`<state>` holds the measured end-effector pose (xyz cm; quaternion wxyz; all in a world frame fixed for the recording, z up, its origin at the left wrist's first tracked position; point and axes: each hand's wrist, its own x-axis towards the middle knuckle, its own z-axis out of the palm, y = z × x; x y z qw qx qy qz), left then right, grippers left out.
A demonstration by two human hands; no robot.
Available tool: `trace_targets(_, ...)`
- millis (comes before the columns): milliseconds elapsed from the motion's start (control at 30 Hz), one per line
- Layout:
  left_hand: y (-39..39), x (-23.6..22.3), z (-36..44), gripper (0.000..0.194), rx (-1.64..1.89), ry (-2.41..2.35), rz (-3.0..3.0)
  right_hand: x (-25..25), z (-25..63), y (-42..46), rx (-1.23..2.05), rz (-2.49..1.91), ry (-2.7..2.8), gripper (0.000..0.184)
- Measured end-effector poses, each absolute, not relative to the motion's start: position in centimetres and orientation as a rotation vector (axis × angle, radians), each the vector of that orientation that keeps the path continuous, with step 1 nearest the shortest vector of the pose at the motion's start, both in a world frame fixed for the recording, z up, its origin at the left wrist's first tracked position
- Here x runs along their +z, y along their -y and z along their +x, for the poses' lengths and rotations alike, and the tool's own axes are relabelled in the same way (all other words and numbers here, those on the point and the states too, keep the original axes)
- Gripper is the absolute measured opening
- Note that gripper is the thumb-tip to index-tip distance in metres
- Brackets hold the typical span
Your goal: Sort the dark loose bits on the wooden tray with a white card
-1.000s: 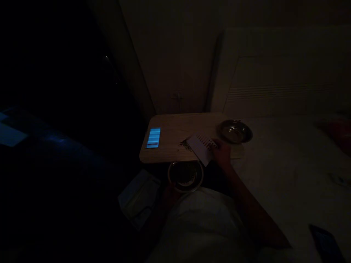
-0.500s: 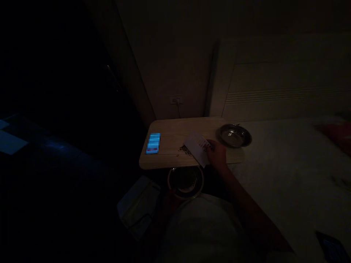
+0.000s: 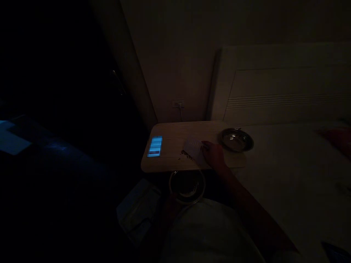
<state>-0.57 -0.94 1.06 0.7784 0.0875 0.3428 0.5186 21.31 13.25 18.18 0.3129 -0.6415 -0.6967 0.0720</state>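
Observation:
My right hand (image 3: pixel 214 155) is closed on the right edge of a pale card (image 3: pixel 194 147) with rows of print, held low over the wooden table (image 3: pixel 170 131). Along the card's lower left edge lies a scatter of small dark bits (image 3: pixel 187 155), too dim to name; some may be under the card. Just below the table's front edge, my left hand (image 3: pixel 173 201) grips the near left rim of a round metal bowl (image 3: pixel 203 188). Something pale shows inside that bowl. Darkness hides most of the left fingers.
A lit phone (image 3: pixel 155 147) lies at the table's left end. Another metal bowl (image 3: pixel 237 140) sits by the right end, next to the bed (image 3: pixel 276 160). Behind the table is a wall socket (image 3: pixel 178 103) with a plug. At lower left stands a pale box-like thing (image 3: pixel 138 208).
The card now lies flatter and lower against the table, with my right hand shifted slightly on it. The whole view has moved a little; the left hand still has the bowl.

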Motion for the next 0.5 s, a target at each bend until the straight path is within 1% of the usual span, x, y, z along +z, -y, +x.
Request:
trace_targets(100, 1.0, 1.1, -0.5, 0.04, 1.101, -0.73, 0.19, 18.1, 21.3, -13.4, 0.148, -1.678, 1.831, 0.034)
trace_targets(233, 1.6, 1.0, -0.6, 0.029, 1.135, -0.758, 0.205, 18.1, 21.2, -13.4, 0.135, -1.714, 1.854, 0.033)
trace_targets(300, 1.7, 0.9, -0.6, 0.028, 1.154, -0.802, 0.21, 18.2, 21.1, -13.3, 0.146, -1.724, 1.87, 0.033)
trace_targets(500, 0.6, 0.4, -0.5, 0.041, 1.12, -0.791, 0.179, 18.9, 20.7, -12.7, 0.174, -1.697, 1.893, 0.033)
